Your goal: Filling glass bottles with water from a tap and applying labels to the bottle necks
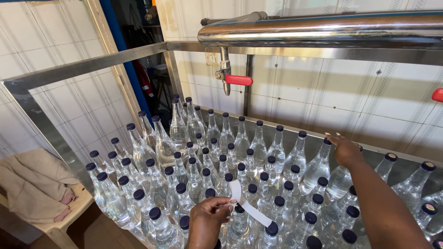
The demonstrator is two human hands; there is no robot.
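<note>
Below the steel pipe with its red-handled tap, a packed field of clear bottles with dark blue caps stood on the steel table. Left hand pinched a white label strip between thumb and fingertips, fingers closed on its near end; strip ran away from the pinch, up and to the right, over the caps. Right hand reached further back, fingers curled down around a bottle neck; how firmly, couldn't tell. Well left of both hands, a beige cloth lay on a stool.
</note>
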